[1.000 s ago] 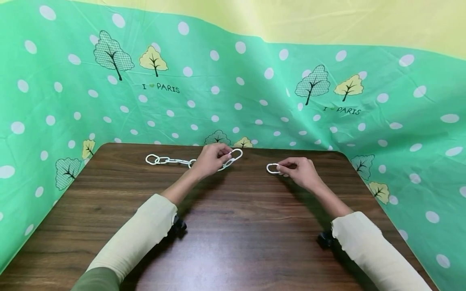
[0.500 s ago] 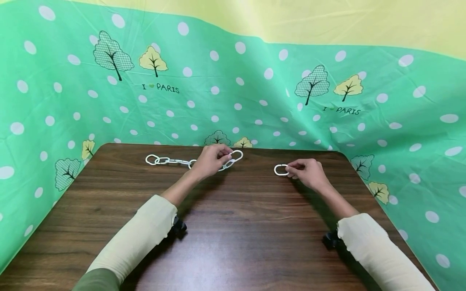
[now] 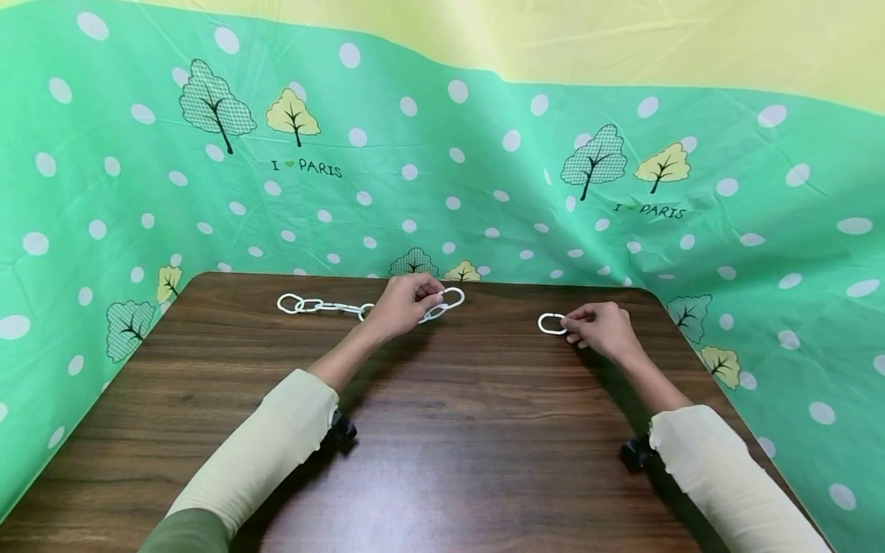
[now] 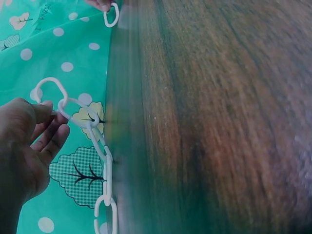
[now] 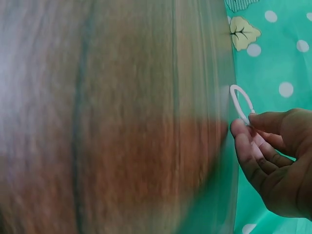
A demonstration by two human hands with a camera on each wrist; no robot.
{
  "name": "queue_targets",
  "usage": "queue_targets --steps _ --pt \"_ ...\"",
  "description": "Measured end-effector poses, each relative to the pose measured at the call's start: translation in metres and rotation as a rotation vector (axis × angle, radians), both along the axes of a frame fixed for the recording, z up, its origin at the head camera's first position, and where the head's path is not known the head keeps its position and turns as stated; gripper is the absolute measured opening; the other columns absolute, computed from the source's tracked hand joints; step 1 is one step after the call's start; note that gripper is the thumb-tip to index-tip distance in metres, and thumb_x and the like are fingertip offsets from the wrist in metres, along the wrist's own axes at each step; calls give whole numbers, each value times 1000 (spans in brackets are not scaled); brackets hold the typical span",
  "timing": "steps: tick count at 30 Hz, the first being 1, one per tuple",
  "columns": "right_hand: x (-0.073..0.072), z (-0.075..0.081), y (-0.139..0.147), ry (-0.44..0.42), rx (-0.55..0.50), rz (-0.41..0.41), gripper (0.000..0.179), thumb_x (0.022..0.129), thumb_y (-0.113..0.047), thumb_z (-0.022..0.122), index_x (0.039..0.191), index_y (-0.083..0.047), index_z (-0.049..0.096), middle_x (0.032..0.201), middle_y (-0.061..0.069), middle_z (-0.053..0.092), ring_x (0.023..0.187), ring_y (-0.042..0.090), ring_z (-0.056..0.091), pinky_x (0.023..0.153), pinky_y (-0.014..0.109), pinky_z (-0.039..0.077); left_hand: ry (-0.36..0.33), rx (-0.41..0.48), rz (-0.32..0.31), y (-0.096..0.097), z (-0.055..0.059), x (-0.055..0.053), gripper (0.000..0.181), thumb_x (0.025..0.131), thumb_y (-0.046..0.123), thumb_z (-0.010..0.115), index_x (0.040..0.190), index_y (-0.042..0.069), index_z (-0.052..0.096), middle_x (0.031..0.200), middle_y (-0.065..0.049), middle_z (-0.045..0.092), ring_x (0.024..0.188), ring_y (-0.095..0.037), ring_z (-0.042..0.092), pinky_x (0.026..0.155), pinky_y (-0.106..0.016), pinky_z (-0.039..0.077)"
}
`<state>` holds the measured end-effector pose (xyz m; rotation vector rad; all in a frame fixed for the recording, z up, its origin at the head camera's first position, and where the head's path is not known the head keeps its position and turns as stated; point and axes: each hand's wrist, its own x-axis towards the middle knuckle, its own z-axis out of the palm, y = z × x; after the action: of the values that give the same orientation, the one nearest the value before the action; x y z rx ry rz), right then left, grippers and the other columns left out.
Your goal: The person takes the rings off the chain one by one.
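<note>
Between thumb and fingers, my left hand point(image 3: 404, 306) pinches the end link of a white chain point(image 3: 309, 305). The rest of that chain runs leftward along the back of the table, partly hidden behind the hand. In the left wrist view the end link point(image 4: 52, 79) shows a gap in its loop, and the other links of the chain point(image 4: 108, 170) hang below it. My right hand point(image 3: 600, 330) pinches a single white chain link point(image 3: 551, 323) by one side, apart from the chain. The right wrist view shows this loose link point(image 5: 235, 100) at the fingertips.
The dark wooden table point(image 3: 442, 430) has its back edge just behind both hands. A green curtain point(image 3: 387, 177) with white dots and printed trees hangs behind and beside it. Black wrist cameras point(image 3: 342, 432) sit under the cream sleeves.
My right hand has moved to the right with the loose link, away from the chain. The left hand and the chain have stayed nearly still.
</note>
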<state>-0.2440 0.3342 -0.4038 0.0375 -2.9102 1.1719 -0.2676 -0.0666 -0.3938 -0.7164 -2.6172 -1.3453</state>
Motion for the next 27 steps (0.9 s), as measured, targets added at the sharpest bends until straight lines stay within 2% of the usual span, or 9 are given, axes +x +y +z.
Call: queue_targets --steps 4,16,22,27 --pt "-1 -1 9 -15 18 -6 32 111 -20 74 122 10 79 92 20 86 73 12 81 65 31 67 -4 -1 1 0 0 1 13 109 11 76 118 4 81 107 -11 83 97 -24 78 87 -36 62" --pt "-2 -5 34 -11 147 -56 34 109 -28 75 108 6 81 77 7 80 65 15 72 56 31 59 -4 7 -1 -1 0 0 11 109 11 76 116 4 80 105 -11 83 94 -23 77 84 -33 60" --pt "-1 -5 45 -29 203 -100 38 109 -33 74 107 4 81 77 3 79 69 16 71 60 33 52 -9 14 -9 -1 0 1 11 109 11 75 116 3 80 105 -11 83 93 -22 76 81 -30 59" --pt "-1 -4 54 -38 235 -131 39 109 -36 74 102 2 81 74 1 76 69 19 69 62 35 50 -11 15 -7 -1 2 2 12 109 11 76 116 3 81 105 -11 83 93 -21 77 83 -32 60"
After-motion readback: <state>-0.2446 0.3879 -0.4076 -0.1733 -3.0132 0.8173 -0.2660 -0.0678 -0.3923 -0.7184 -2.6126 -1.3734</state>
